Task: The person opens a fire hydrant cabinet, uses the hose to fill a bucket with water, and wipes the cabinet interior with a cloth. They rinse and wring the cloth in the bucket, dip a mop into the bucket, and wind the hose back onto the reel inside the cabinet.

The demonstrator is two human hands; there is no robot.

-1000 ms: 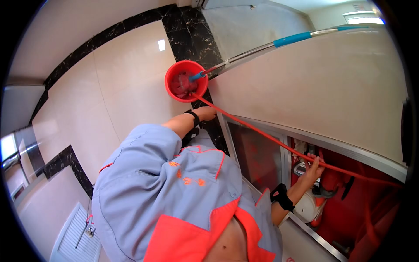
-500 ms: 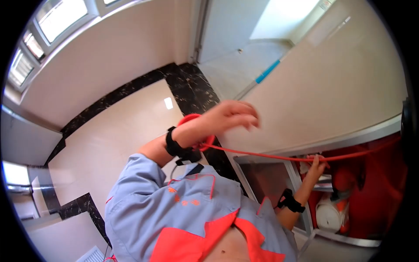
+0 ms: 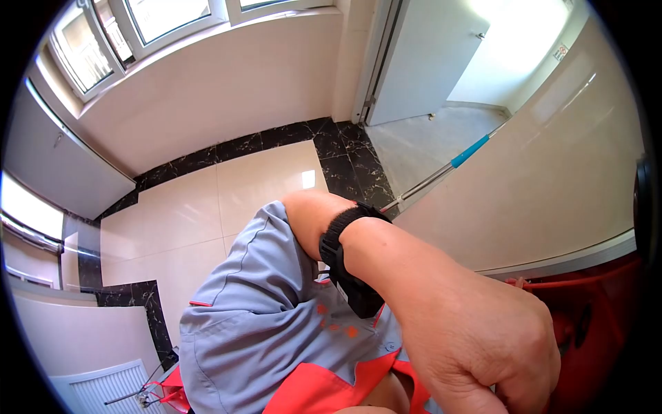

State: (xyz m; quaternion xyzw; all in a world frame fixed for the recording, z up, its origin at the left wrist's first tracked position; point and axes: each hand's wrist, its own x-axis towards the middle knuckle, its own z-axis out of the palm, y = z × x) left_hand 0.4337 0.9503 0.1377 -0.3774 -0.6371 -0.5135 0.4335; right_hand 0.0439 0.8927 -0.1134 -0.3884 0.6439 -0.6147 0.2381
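Note:
My left hand (image 3: 493,338) is large and close to the camera at the lower right, back upward and fingers curled under. What the fingers hold, if anything, is hidden. A black strap with a small device (image 3: 345,252) is around my left wrist. Behind this hand is the red interior of a cabinet (image 3: 593,331), with a red strip (image 3: 600,277) along its upper edge. Only what look like fingertips of my right hand (image 3: 518,282) show beside that strip; the rest is covered by my left hand and forearm.
A wall panel (image 3: 552,186) stands above the cabinet. A pole with a blue grip (image 3: 470,152) leans near an open door (image 3: 427,62). Windows (image 3: 165,21) are at the upper left, over pale floor tiles (image 3: 179,214) with a black border. A white vent (image 3: 107,390) is lower left.
My left hand has swung right and down, much closer to the camera, and its fingers have curled. It now covers most of my right arm and the cabinet. The red ring is out of sight.

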